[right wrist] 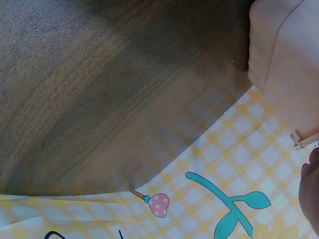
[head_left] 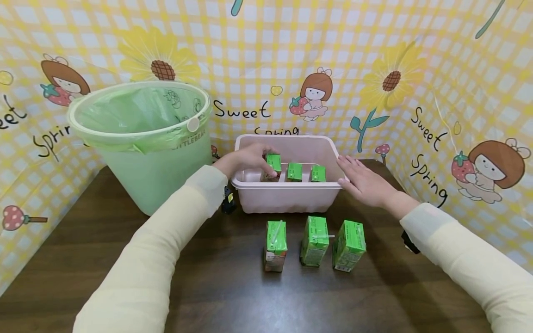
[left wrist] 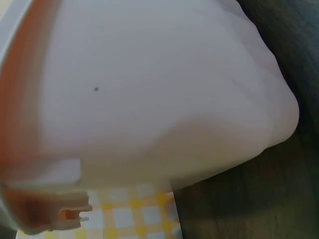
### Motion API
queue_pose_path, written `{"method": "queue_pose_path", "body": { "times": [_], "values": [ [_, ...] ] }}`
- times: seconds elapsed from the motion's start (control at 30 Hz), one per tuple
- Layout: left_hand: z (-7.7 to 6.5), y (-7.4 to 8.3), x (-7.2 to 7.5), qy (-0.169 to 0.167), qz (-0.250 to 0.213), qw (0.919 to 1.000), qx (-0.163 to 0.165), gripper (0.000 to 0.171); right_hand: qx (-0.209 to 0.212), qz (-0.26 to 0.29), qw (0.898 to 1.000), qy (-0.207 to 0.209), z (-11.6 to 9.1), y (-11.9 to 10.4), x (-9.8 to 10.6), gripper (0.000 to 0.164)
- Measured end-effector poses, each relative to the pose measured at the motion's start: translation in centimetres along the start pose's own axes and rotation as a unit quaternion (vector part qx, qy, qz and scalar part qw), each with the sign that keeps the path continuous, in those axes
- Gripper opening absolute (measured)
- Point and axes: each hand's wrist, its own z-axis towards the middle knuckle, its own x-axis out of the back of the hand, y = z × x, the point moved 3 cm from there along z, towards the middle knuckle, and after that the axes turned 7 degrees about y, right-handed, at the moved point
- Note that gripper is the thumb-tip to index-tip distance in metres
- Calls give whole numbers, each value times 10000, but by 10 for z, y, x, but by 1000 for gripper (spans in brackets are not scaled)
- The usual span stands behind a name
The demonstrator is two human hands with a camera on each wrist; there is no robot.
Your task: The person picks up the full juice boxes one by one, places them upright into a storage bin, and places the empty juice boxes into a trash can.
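While the left hand [head_left: 249,158] is pinching a green-topped carton [head_left: 273,161] inside the left part of the pink basket [head_left: 287,200], the right hand [head_left: 368,185] is resting with straight fingers against the basket's right side, grasping nothing. A middle carton [head_left: 294,171] and an end carton [head_left: 318,173] are standing to the right of the pinched one, their green tops showing over the basket's front wall. In front of the basket, three more cartons are standing in a row on the dark table [head_left: 225,282]: a brown-fronted carton [head_left: 275,254] on the left, then two green ones, a centre carton [head_left: 313,247] and a right-hand carton [head_left: 348,247]. A pale green bin [head_left: 145,169] with a thin liner [head_left: 125,113] is standing left of the basket.
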Motion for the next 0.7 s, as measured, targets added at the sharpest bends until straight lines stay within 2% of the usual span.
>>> {"method": "queue_pose_path", "body": {
  "times": [0.2,0.4,0.7],
  "values": [
    [3,-3,-6,-88,-116,9996,249,75,-25,19,10000,-45,0,0,0,63],
    [2,-1,-12,-164,-124,9992,337,75,-21,41,10000,-85,0,-1,1,63],
    [2,-1,-15,-215,225,9990,330,71,-20,-13,10000,-89,1,0,1,63]
  ]
}}
